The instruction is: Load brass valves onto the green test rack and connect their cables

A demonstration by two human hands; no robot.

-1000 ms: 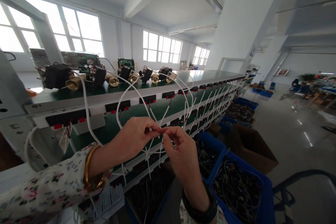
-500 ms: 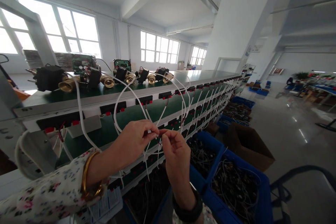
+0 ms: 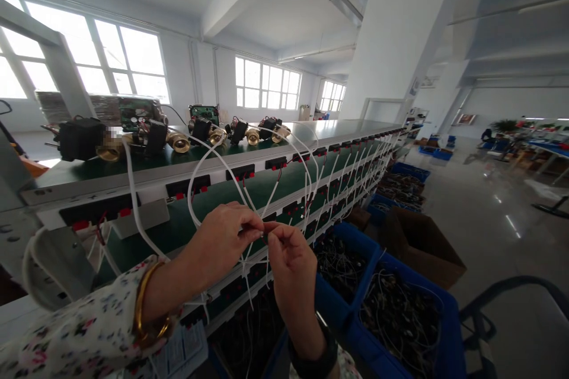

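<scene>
In front of the rack, my left hand is closed in a pinch on the thin wires at a white cable's end. My right hand pinches the same wires, its fingertips almost meeting the left ones. Most of the wire ends are hidden by the fingers. Around them hang several white cables. Black terminal clips with red tabs line the shelf edge behind. Above, brass valves with black actuators lie on the green shelf top.
Blue bins full of dark parts and white cables stand low on the right. An open cardboard box sits beside them. A chair is at the lower right. The multi-level rack runs away toward a white pillar.
Both hands have shifted slightly left in view, still pinched together. The camera view has moved a little. The wires between the fingertips show less than before.
</scene>
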